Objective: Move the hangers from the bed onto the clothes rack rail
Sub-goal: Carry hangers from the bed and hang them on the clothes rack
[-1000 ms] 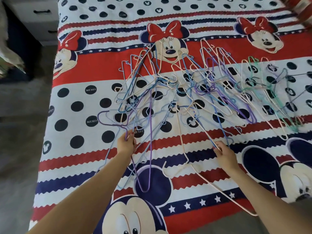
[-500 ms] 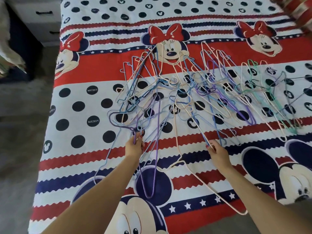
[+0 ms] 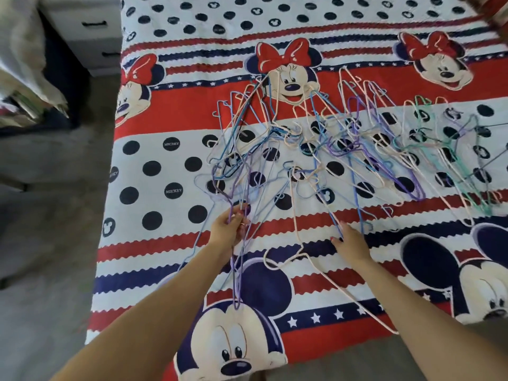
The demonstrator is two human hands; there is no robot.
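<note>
Hangers, thin coated wire in many colours, look light and springy but tangle-prone; I'd grip necks. Left hand fingers pinch several at nine o'clock; right hand fingers spread.

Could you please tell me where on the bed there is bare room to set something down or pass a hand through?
Free: the dotted strip left of the hanger pile, toward the bed edge, and the dotted top band above it. Crowded: the middle and right, tangled hangers down to the left hand and right hand.
</note>
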